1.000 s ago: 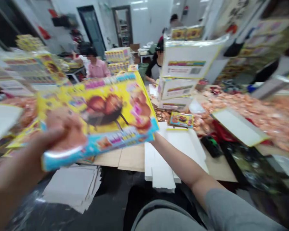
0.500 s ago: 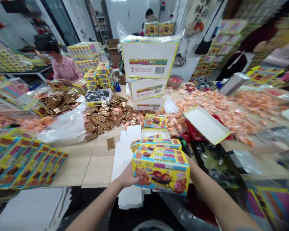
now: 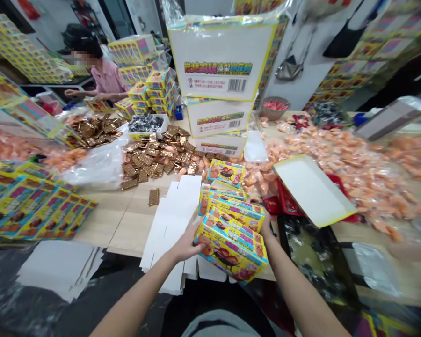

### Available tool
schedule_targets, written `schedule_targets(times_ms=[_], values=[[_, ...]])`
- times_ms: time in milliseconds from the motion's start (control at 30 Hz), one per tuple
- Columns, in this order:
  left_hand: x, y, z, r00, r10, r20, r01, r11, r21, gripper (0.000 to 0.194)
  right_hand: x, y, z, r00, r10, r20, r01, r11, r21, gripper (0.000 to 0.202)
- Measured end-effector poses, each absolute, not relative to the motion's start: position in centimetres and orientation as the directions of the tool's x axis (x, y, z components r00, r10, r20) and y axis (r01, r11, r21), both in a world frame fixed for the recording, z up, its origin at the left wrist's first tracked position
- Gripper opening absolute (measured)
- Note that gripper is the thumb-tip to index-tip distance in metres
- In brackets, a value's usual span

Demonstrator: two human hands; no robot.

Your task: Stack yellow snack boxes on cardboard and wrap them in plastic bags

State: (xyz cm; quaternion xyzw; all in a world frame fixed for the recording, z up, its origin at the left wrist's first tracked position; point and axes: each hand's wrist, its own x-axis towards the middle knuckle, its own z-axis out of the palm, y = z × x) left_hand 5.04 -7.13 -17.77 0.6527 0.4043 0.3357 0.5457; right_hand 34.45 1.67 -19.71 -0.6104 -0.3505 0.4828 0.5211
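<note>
A yellow printed box (image 3: 231, 248) is gripped between both my hands just over the table's near edge, tilted toward me. My left hand (image 3: 185, 244) presses its left end and my right hand (image 3: 266, 223) holds its right end. Behind it lie two more yellow boxes (image 3: 236, 210) of the same print, close together, and a small one (image 3: 226, 172) farther back. A stack of flat white card blanks (image 3: 173, 220) lies under and left of my left hand.
Gold wrapped packets (image 3: 154, 157) are heaped mid-table, orange packets (image 3: 337, 154) spread to the right. Stacked white cartons (image 3: 219, 79) stand behind. An open white lid (image 3: 312, 189) lies right, flat yellow boxes (image 3: 31, 206) left. A person in pink (image 3: 105, 79) works far left.
The box came down from up in front of my face to the table's near edge, and both hands now grip its ends. My view swung down and forward toward the table.
</note>
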Motion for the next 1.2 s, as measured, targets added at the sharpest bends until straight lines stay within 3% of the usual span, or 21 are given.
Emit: schedule_targets(times_ms=[67, 133, 167, 233, 300, 400, 467, 567, 600, 667, 733, 867, 1000, 1200], values=[[5.2, -7.5, -18.0, 0.425, 0.905, -0.034, 0.146, -0.031, 0.989, 0.079, 36.1, 1.7, -19.8, 0.444, 0.877, -0.184, 0.003, -0.206, -0.978, 0.056], [5.2, -8.1, -18.6, 0.385, 0.92, -0.079, 0.146, 0.024, 0.989, 0.082, 37.4, 0.7, -18.7, 0.436, 0.896, -0.086, 0.138, -0.161, -0.977, 0.07], [5.3, -8.4, -19.1, 0.363, 0.926, -0.105, 0.155, 0.051, 0.987, 0.083, 37.8, -0.1, -17.8, 0.329, 0.944, -0.025, 0.246, -0.112, -0.963, 0.075], [5.3, -9.4, -20.0, 0.333, 0.931, -0.152, 0.18, 0.095, 0.979, 0.082, 37.5, -2.6, -15.7, -0.059, 0.998, 0.024, 0.501, 0.05, -0.864, 0.081], [5.1, -10.8, -20.9, 0.322, 0.931, -0.172, 0.217, 0.104, 0.971, 0.081, 36.1, -5.6, -13.8, -0.368, 0.927, -0.078, 0.701, 0.221, -0.678, 0.09], [3.9, -12.8, -21.2, 0.334, 0.93, -0.155, 0.259, 0.068, 0.964, 0.084, 33.1, -9.9, -12.7, -0.43, 0.875, -0.224, 0.86, 0.32, -0.398, 0.11], [2.2, -12.9, -20.7, 0.417, 0.888, -0.194, 0.205, 0.116, 0.972, 0.086, 31.4, -11.8, -13.0, -0.393, 0.895, -0.211, 0.897, 0.322, -0.304, 0.108], [-0.2, -9.8, -19.7, 0.507, 0.806, -0.305, 0.102, 0.295, 0.95, 0.077, 30.2, -13.4, -14.0, -0.37, 0.922, -0.114, 0.903, 0.328, -0.276, 0.096], [-0.6, -7.9, -19.5, 0.442, 0.83, -0.341, 0.104, 0.33, 0.938, 0.073, 30.1, -13.6, -14.3, -0.382, 0.92, -0.092, 0.898, 0.346, -0.271, 0.093], [-0.3, -3.4, -19.7, 0.091, 0.933, -0.35, 0.173, 0.331, 0.928, 0.071, 30.0, -13.9, -14.7, -0.425, 0.903, -0.07, 0.883, 0.395, -0.254, 0.09], [1.3, 1.2, -20.3, -0.068, 0.953, -0.296, 0.239, 0.303, 0.922, 0.074, 29.8, -14.1, -15.0, -0.447, 0.892, -0.064, 0.877, 0.423, -0.226, 0.092], [6.2, 7.9, -21.5, 0.089, 0.983, -0.158, 0.331, 0.121, 0.936, 0.066, 29.3, -14.0, -15.4, -0.4, 0.915, -0.051, 0.903, 0.385, -0.19, 0.11], [8.3, 10.5, -21.5, 0.256, 0.967, -0.007, 0.368, -0.09, 0.925, 0.067, 29.2, -13.9, -15.5, -0.382, 0.922, -0.06, 0.913, 0.367, -0.177, 0.109], [8.3, 12.6, -19.5, 0.352, 0.931, 0.1, 0.476, -0.269, 0.837, 0.101, 29.3, -13.9, -15.4, -0.382, 0.92, -0.086, 0.912, 0.361, -0.193, 0.108]])
